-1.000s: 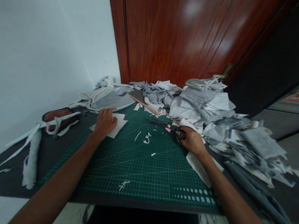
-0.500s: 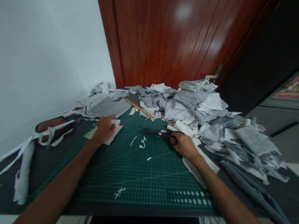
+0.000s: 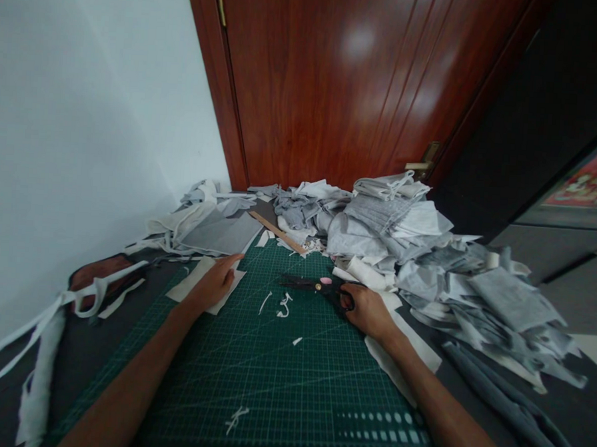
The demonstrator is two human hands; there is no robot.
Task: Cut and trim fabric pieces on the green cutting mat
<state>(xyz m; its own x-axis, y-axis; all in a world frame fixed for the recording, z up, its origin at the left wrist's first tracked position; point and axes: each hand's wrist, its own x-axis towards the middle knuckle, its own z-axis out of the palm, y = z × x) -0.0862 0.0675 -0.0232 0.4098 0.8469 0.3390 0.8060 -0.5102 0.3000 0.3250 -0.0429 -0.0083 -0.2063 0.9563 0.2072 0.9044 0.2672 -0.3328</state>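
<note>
My left hand (image 3: 215, 287) lies on a small pale cloth piece (image 3: 195, 283) at the left of the green cutting mat (image 3: 265, 375). Its fingers are stretched out toward the cloth's right side and hide part of it. In my right hand (image 3: 371, 314) are black scissors (image 3: 320, 287), gripped by the handles, with their blades pointing left just above or on the mat. Small white offcuts (image 3: 284, 305) are scattered between the two hands. Under my right wrist lies a long pale strip of cloth (image 3: 419, 343).
Grey and white cloth is heaped (image 3: 393, 222) at the back right. A wooden ruler (image 3: 278, 232) lies at the mat's far edge beside grey cloth (image 3: 218, 229). On the left are a brown pouch (image 3: 98, 276) and white straps (image 3: 38, 323). A wooden door (image 3: 316, 84) stands behind.
The view has tipped up slightly, so the table sits lower in it. My left hand has shifted a little right on the cloth, with fingers extended. The scissors stay in my right hand.
</note>
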